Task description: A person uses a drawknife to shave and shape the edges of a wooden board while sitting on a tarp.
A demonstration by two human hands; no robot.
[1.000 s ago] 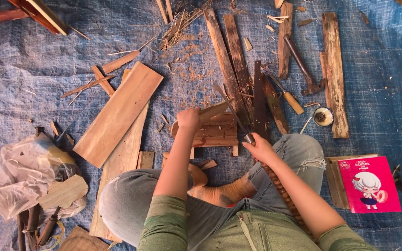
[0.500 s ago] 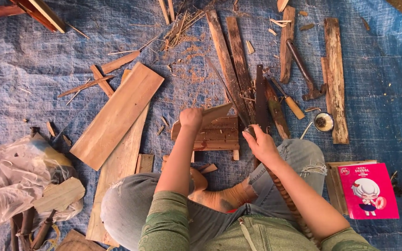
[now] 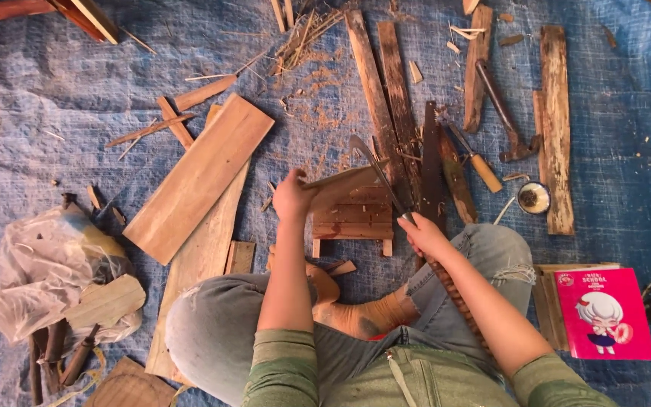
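Makeshift woodwork spot, blue tarp (image 3: pixel 54 83) floor, planks (image 3: pixel 197 177), hammer (image 3: pixel 502 113), shavings (image 3: pixel 325 98)

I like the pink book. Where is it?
In the head view, the pink book lies on the blue tarp at the lower right, beside the person's right knee, below the small round tin.

At my far right on the blue tarp (image 3: pixel 77 83) lies a flat rectangular pink booklet (image 3: pixel 603 313), its cover showing a white-haired cartoon figure, resting on a wooden board (image 3: pixel 544 301). At my left sits a crumpled clear plastic bag (image 3: pixel 39 264), holding wood scraps.
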